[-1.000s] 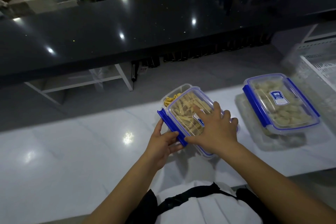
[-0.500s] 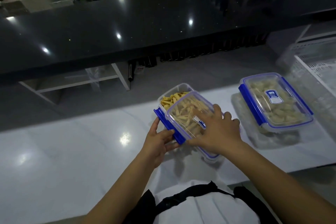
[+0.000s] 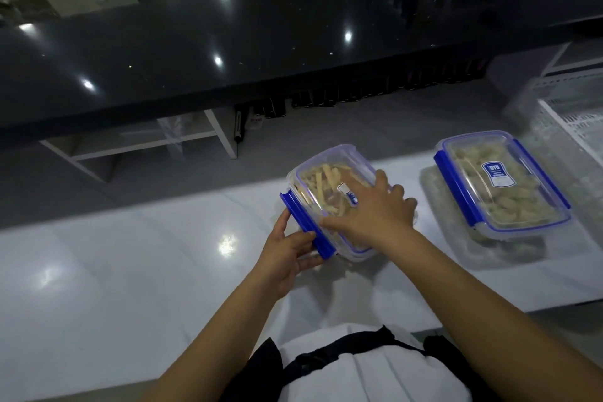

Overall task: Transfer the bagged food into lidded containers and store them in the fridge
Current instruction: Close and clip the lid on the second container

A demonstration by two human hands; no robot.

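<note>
Sitting near the middle of the white counter (image 3: 130,271), a clear lidded container (image 3: 313,170) of pale yellow strips of food lies with its long side running from about 10 o'clock to 4 o'clock, its clear lid (image 3: 329,179) seated on top and a small blue and white label (image 3: 348,196) showing beside the fingers; along its left edge a blue clip (image 3: 306,225) sticks out, not folded down against the wall; the left hand (image 3: 287,254) grips this clip, thumb on its outer side and fingers curled under the near end, while the right hand (image 3: 375,212) lies flat on the lid with its fingers straight and spread, pressing down and holding nothing; at 3 o'clock from this box, well apart from it, a second container (image 3: 499,183) with pale lumps of food inside stands closed, its blue side clips (image 3: 455,189) folded down and a blue label on its lid, and it rests on a crumpled clear plastic bag (image 3: 456,248) spread on the counter; at 2 o'clock, by the frame's right edge, lies a white perforated tray (image 3: 574,117); at 12 o'clock a glossy black countertop (image 3: 228,42) runs across the view, and at 6 o'clock the person's white shirt (image 3: 375,375) with a dark strap shows between the forearms
</note>
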